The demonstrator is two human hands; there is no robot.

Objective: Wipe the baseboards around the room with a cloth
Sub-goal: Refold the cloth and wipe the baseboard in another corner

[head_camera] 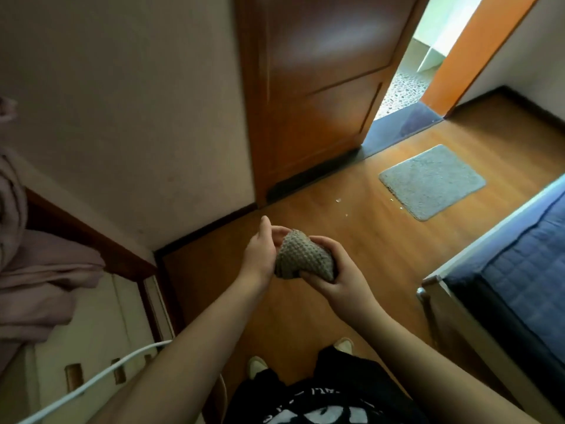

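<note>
A grey waffle-weave cloth [305, 257] is bunched up between both hands at chest height over the wooden floor. My right hand [339, 272] grips it from below and the side, fingers curled round it. My left hand [263, 252] cups its left side, thumb raised and fingers behind the fabric. A dark brown baseboard [208, 229] runs along the foot of the white wall ahead, from the corner to the door. Another stretch of baseboard [538, 105] lines the far right wall.
A brown wooden door [312, 87] stands ajar onto a bright terrazzo floor. A grey mat [431, 182] lies before it, with small crumbs nearby. A bed with blue bedding [519, 270] is at right. A cabinet with pink fabric [36, 270] and a white cable is at left.
</note>
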